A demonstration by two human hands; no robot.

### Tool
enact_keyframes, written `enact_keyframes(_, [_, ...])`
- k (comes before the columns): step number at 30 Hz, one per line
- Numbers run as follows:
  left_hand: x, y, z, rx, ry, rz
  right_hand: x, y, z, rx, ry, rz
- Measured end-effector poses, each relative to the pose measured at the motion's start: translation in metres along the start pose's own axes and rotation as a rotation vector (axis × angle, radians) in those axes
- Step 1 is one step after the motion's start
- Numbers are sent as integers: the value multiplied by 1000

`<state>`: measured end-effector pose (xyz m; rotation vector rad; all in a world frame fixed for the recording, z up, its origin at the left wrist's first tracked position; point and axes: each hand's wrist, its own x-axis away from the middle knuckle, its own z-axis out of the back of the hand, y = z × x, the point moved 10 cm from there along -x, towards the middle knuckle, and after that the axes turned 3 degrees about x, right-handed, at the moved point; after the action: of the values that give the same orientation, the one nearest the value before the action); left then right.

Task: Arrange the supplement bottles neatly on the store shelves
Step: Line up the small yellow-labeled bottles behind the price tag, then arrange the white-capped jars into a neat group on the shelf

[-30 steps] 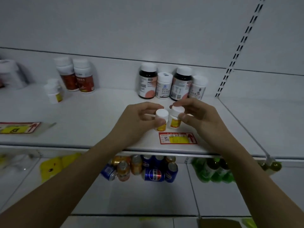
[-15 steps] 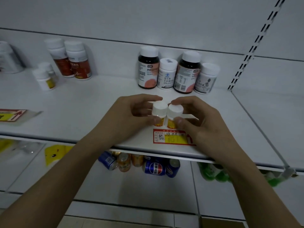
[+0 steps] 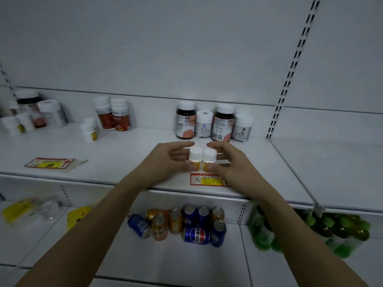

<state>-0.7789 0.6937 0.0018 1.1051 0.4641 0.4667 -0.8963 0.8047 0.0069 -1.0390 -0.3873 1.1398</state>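
Observation:
Two small white-capped bottles with yellow labels stand side by side near the shelf's point(image 3: 124, 158) front edge. My left hand point(image 3: 170, 160) holds the left small bottle point(image 3: 195, 155), thumb on its label and fingers curved behind it. My right hand point(image 3: 230, 162) holds the right small bottle point(image 3: 209, 156) in the same way. Both index fingers arch loosely above the caps. Behind them, against the back wall, stands a row of larger bottles: a dark one point(image 3: 186, 121), a white one point(image 3: 204, 125), a second dark one point(image 3: 223, 123) and a second white one point(image 3: 242, 128).
Further left stand two red-labelled bottles point(image 3: 116, 114), two small yellow-labelled ones point(image 3: 90, 130) and a blurred group point(image 3: 35, 114) at the far left. A price tag point(image 3: 207, 180) lies under my hands, a second tag point(image 3: 49, 163) to the left. Drink cans point(image 3: 186, 224) and green bottles point(image 3: 310, 230) fill the lower shelf.
Both small bottles have gone from held above the shelf to standing on it, pressed together. My index fingers have lifted off the caps. The view has pulled back.

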Motion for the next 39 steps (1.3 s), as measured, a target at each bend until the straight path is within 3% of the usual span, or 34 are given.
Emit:
enact_keyframes(4, [11,13,2,-19,-41,15,9,-19,20,174,71,1])
enact_keyframes(7, [25,35,14,-76,48,-16,17,-52,32,336,153,82])
enact_keyframes(14, [101,56,71,-628,230,68,28,-118,-26,500,-1,169])
enact_keyframes(21, [203,74,181,-871,389,263,30,-231,-122,487,-142,284])
enact_keyframes(30, [356,57,339,-856,621,408,52,-373,-301,462,-356,456])
enact_keyframes(39, [544,14,533,-857,824,536,72,-521,-501,565,-420,600])
